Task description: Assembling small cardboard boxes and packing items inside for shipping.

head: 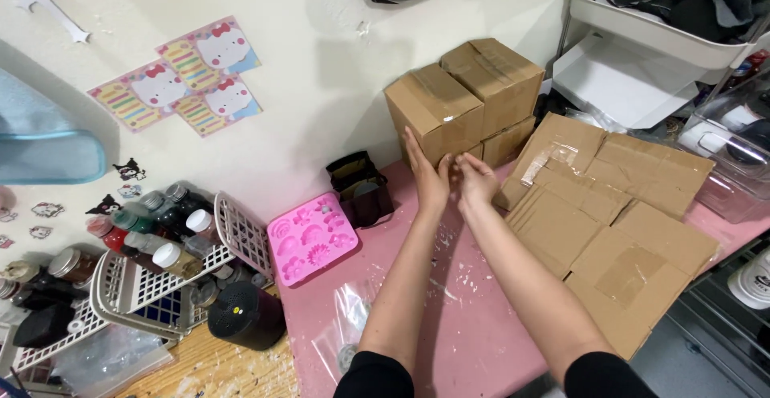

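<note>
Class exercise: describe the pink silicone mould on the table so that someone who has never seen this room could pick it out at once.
Start at the pink table against the white wall. Left of the person's left hand and right hand, beside a small dark pouch, lies the pink silicone mould. It alone is a flat square slab with flower and rainbow shaped hollows, unlike the brown cardboard boxes farther right.

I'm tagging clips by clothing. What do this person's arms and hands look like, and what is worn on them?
Two bare forearms; the left hand and right hand wear no gloves, and no rings or watch show. Black sleeves end near the elbows, at the picture's bottom edge.
</note>
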